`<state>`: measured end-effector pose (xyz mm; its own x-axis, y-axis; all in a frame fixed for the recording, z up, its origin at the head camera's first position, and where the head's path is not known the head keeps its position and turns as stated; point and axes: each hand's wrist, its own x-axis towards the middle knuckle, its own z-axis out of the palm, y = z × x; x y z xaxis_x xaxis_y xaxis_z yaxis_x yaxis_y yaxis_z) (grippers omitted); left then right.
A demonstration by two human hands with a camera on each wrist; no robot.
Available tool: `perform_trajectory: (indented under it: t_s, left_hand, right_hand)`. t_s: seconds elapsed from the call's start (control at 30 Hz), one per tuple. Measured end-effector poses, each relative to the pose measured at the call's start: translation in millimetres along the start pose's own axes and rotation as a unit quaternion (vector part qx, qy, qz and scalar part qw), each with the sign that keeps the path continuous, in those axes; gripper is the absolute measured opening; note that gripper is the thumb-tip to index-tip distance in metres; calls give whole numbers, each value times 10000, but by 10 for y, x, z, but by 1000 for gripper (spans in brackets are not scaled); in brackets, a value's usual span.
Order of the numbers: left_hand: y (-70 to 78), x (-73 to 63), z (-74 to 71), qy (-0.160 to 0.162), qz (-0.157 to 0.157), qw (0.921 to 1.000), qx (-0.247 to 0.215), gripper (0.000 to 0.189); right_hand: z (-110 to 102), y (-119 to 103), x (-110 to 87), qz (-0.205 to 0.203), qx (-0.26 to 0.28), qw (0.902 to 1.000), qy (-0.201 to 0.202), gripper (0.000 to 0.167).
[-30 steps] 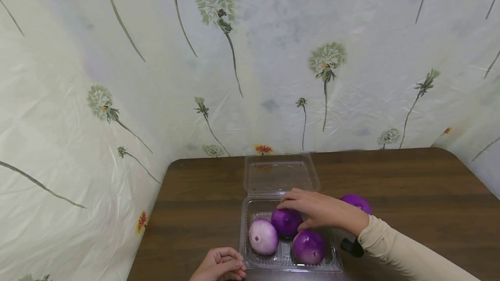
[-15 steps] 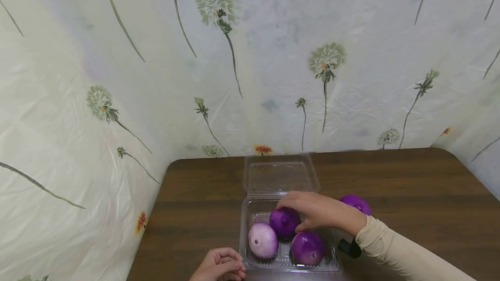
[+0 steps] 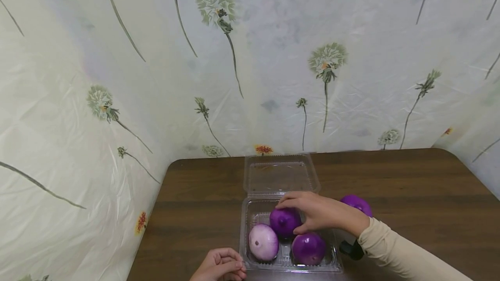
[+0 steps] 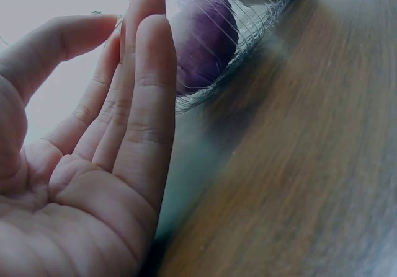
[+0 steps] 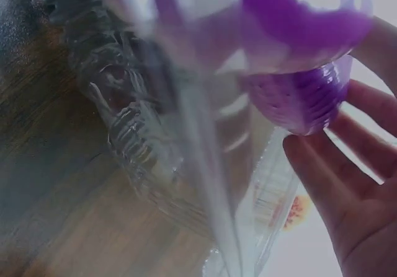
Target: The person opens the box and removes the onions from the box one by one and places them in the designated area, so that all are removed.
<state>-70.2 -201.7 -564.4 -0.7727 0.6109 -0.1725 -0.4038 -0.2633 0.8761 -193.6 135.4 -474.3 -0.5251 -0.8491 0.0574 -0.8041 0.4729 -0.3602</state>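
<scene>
A clear plastic clamshell container lies open on the table with three onions in its base. My right hand holds the dark purple onion at the back, fingers over its far side and thumb at its near right. A pale, purple-tinged onion sits front left, and a glossy purple onion front right, just below my thumb. At the container's front left corner, my left hand pinches the rim between thumb and fingers. The left wrist view shows those fingertips at the plastic edge beside an onion.
Another purple onion is on the brown wooden table, partly behind my right wrist. A black object shows under that wrist. The container's lid is folded back toward the dandelion-patterned covering.
The dark purple onion under my right hand has shifted slightly left. The pale onion has moved a little toward the front. My left hand stays at the container's corner.
</scene>
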Motion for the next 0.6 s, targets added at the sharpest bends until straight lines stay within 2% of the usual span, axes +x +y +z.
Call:
perform_trajectory:
  t_s: [0.23,0.6]
  left_hand:
    - [4,0,5,59,-40,9999,79,11]
    - [9,-6,12,101,-34,9997,199,8]
  right_hand:
    - [9,50,-43,103,330,9990,278,63]
    - [33,99,-144,111,330,9962,795,62]
